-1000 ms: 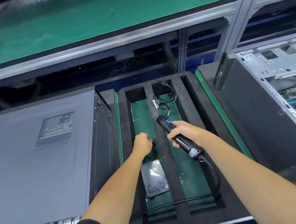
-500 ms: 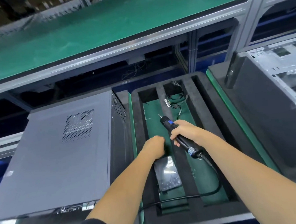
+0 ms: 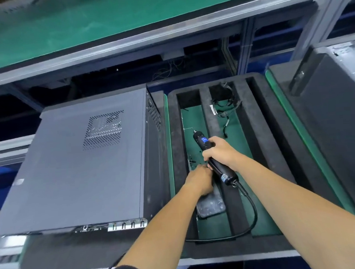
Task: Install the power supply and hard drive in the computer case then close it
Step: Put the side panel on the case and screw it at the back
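Now right hand (image 3: 219, 152) grips driver (image 3: 212, 157); left hand (image 3: 200, 179), curled at the screws (image 3: 192, 161) in the tray (image 3: 257, 129), contents hidden. Pinch one screw cleanly, then seat it on the closed case (image 3: 80, 161) at left.

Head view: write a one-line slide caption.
Right hand grips electric screwdriver; left hand reaches into foam tray beside closed case.

We find open green floor at the far end of the foam tray's (image 3: 260, 116) left slot; nearer us a screw bag (image 3: 211, 205) fills it. Left, the closed computer case (image 3: 80, 161) walls it; cables (image 3: 225, 108) clutter the next slot.
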Available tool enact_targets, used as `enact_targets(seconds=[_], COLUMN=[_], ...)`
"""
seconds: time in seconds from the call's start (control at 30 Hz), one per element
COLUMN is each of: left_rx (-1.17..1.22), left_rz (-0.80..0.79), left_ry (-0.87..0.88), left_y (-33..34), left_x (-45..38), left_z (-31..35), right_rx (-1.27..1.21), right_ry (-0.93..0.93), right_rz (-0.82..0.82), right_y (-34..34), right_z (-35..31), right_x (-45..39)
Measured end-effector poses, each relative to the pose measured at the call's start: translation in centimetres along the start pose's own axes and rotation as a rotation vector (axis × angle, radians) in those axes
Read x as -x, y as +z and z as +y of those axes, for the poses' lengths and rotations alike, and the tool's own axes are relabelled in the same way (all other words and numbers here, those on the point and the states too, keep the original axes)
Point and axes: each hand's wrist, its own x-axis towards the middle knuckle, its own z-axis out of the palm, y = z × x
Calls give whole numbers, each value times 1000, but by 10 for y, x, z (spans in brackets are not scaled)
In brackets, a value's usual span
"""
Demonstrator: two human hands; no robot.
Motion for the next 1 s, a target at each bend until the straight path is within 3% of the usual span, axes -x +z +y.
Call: enact_targets(seconds=[0.3,0.67,0.87,1.0], left_rx=[-61,-143,130,192], left_rz=[-115,33,-6,-33], left_ry=[-48,-16,-71,-105], left_y=[10,15,11,0], left_x=[12,13,14,19], left_z=[16,15,17,19], right_rx=[107,72,72,56], right_ry=[-37,-49,-52,-54], right_rz=[65,73,68,70], right_y=[8,8,8,9], right_z=[7,9,10,11], right_x=[1,-1,1,2])
